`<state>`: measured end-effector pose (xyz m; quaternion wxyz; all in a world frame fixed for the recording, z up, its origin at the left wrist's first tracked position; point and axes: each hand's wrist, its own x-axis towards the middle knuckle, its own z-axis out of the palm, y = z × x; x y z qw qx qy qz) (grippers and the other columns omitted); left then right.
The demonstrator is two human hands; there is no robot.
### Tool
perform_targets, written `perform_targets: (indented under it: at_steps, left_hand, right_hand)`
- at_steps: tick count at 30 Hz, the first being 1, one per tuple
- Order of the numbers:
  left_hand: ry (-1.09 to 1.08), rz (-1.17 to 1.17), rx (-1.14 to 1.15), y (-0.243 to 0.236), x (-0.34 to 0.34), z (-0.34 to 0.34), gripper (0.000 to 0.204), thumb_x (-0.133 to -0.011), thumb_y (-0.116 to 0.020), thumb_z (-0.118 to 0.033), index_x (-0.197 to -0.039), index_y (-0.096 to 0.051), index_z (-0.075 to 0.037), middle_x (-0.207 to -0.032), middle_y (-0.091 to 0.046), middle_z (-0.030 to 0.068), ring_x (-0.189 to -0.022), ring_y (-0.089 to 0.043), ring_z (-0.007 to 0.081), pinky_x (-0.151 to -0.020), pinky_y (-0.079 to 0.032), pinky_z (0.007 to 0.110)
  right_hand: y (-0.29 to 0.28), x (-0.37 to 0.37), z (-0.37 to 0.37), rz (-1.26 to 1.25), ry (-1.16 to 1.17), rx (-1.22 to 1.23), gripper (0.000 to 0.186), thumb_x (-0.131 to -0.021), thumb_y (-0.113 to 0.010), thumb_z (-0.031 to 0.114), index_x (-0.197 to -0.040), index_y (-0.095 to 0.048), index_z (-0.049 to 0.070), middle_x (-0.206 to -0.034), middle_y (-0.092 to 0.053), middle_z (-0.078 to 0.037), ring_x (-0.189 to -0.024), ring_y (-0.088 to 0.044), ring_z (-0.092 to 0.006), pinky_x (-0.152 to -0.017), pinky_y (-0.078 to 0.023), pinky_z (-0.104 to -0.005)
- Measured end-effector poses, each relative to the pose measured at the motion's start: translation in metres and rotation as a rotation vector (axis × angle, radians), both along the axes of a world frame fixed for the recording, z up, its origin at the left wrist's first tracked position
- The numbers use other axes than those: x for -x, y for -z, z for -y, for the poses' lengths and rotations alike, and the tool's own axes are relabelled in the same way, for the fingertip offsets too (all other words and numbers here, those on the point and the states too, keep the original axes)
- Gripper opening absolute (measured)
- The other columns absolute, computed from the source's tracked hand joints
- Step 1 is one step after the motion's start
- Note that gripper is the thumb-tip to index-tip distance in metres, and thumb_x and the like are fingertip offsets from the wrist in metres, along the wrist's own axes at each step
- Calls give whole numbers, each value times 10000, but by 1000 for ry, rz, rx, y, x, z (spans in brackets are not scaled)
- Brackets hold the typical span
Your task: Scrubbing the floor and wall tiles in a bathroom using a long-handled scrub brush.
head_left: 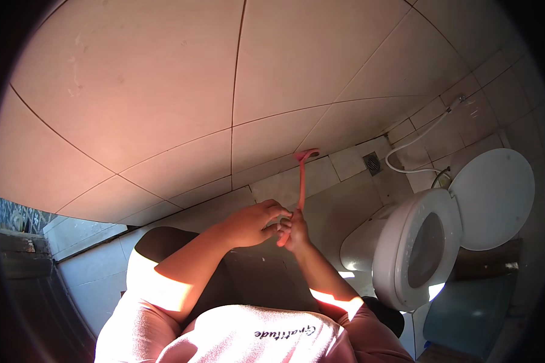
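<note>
Pink tool [301, 184] with a long handle points away from the person, its curved head near the foot of the tiled wall [278, 72]; the right hand [297, 233] holds the near end of the handle, its fingers wrapped around it; the left hand [252, 225] is right beside, fingers bent, but I cannot tell whether they grip the handle too; to the right stands a white toilet [384, 254] with its lid [495, 199] raised; near it are a white hose [386, 159] and a floor drain [372, 163].
</note>
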<state>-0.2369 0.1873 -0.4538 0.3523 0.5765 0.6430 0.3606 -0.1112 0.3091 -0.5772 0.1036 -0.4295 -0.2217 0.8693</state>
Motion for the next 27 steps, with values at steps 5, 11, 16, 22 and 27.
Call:
perform_targets:
  at_steps: [5, 11, 16, 22, 27]
  left_hand:
    - [-46, -16, -40, 9, 6, 8, 314, -754, -484, -58, -1065, -460, -95, -1031, -445, 87, -899, -499, 233, -775, -412, 317]
    - [-114, 76, -108, -2, 4, 3, 296, -757, -469, -29, -1049, -471, -80, -1006, -453, 92, -885, -506, 215, -761, -418, 306]
    - [-96, 10, -114, 7, 5, 5, 274, -760, -464, -21, -1029, -482, -72, -988, -463, 91, -851, -514, 207, -752, -420, 302]
    - [-157, 79, -122, 0, 3, 3, 245, -763, -465, -24, -1002, -495, -66, -965, -474, 87, -825, -516, 201, -743, -419, 296]
    - [-131, 47, -112, 4, 5, 8, 239, -760, -465, -11, -991, -498, -64, -942, -475, 83, -811, -514, 188, -735, -418, 287]
  right_hand:
    - [-42, -15, 77, 121, -137, -57, 341, -844, -257, 463, -733, -292, 142, -491, -239, 32, -371, -242, -91, -375, -286, -253]
    - [-37, 4, 36, 112, -64, 17, 347, -840, -255, 473, -731, -285, 145, -487, -231, 30, -379, -244, -94, -388, -286, -251]
    - [-42, -17, 73, 119, -199, -73, 326, -845, -269, 454, -743, -305, 146, -494, -234, 27, -376, -247, -98, -382, -293, -265]
    - [-29, -10, 41, 83, -68, -28, 330, -846, -266, 454, -737, -310, 146, -492, -226, 31, -384, -251, -97, -382, -291, -259]
    - [-46, -10, 65, 77, -137, -71, 316, -849, -282, 436, -739, -314, 141, -490, -237, 23, -375, -256, -105, -379, -289, -251]
